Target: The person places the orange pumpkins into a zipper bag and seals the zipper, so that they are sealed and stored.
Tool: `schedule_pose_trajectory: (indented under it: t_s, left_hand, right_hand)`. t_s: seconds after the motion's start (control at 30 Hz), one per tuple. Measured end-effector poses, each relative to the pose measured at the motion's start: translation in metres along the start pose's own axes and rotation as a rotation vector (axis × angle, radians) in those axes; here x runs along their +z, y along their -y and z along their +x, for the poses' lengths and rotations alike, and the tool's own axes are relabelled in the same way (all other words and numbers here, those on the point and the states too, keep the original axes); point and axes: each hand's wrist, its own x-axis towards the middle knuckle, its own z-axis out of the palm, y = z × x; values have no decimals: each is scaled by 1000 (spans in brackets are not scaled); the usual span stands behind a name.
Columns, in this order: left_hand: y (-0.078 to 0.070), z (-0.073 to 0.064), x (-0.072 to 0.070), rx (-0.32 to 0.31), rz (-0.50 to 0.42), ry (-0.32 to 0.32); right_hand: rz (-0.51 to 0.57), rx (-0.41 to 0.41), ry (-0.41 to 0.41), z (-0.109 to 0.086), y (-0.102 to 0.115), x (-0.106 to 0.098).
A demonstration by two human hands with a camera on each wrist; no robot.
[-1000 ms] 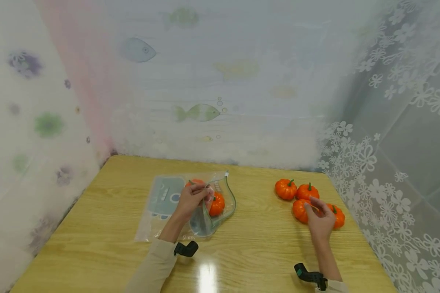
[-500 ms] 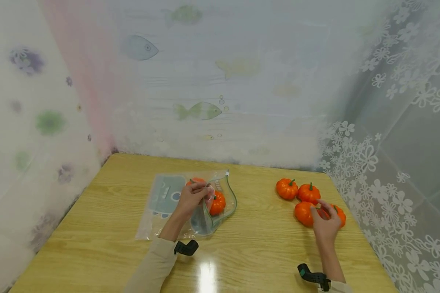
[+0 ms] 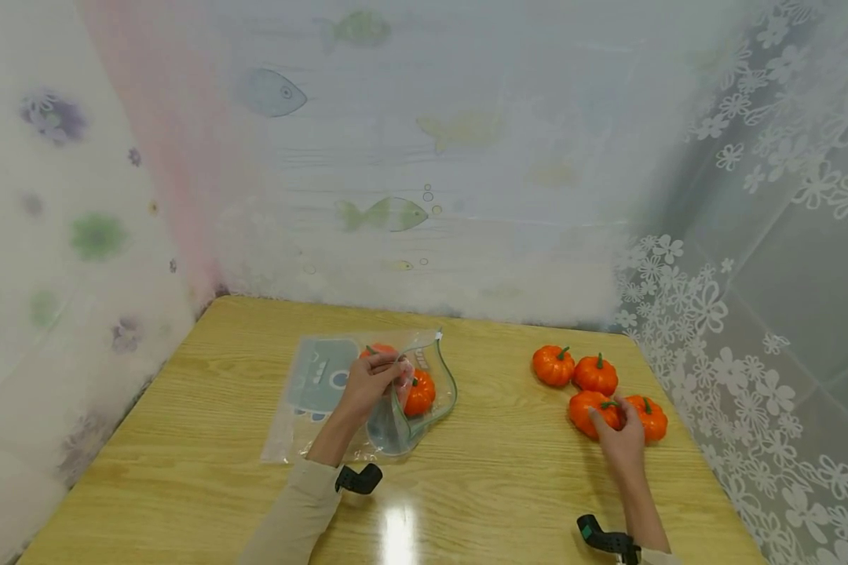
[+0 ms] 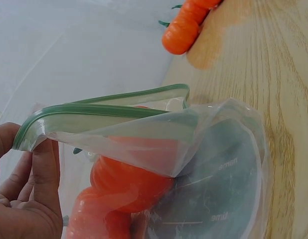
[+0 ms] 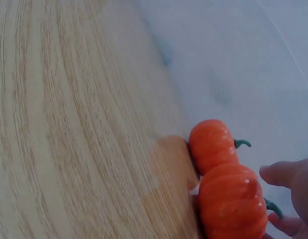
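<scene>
My right hand (image 3: 623, 441) shifts left to near pumpkin (image 3: 585, 416), fingers parted, apparently not gripping yet; left hand (image 3: 364, 386) pinches bag (image 3: 390, 433).

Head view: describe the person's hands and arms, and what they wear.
Both the left hand and right hand are bare, without gloves. The left sleeve is long, plain and beige; only a bit of the similar right sleeve shows. Each wrist carries a black, bent device; the right one has a green patch.
</scene>
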Motion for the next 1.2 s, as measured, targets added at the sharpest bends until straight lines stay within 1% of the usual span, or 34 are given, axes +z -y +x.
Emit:
schedule_pose_trajectory:
  t_s: [0.17, 0.23, 0.33, 0.57, 0.83, 1.03, 1.2]
  left_hand:
    - [2, 1, -1, -3, -13, 7]
    - [3, 2, -1, -5, -19, 9]
    - [4, 2, -1, -4, -23, 9]
    - [6, 2, -1, 0, -19, -4]
    - [8, 2, -1, 21, -35, 10]
    - [8, 1, -2, 22, -31, 19]
    - [8, 2, -3, 17, -39, 18]
  right_hand:
    - [-73, 14, 82, -1, -1, 1]
    - [-80, 23, 120, -1, -1, 1]
    - [-73, 30, 148, 0, -1, 2]
    - [-64, 21, 152, 3, -2, 9]
    - [-88, 9, 146, 5, -1, 18]
    - [-95, -12, 156, 7, 3, 23]
    - [-98, -37, 149, 7, 5, 25]
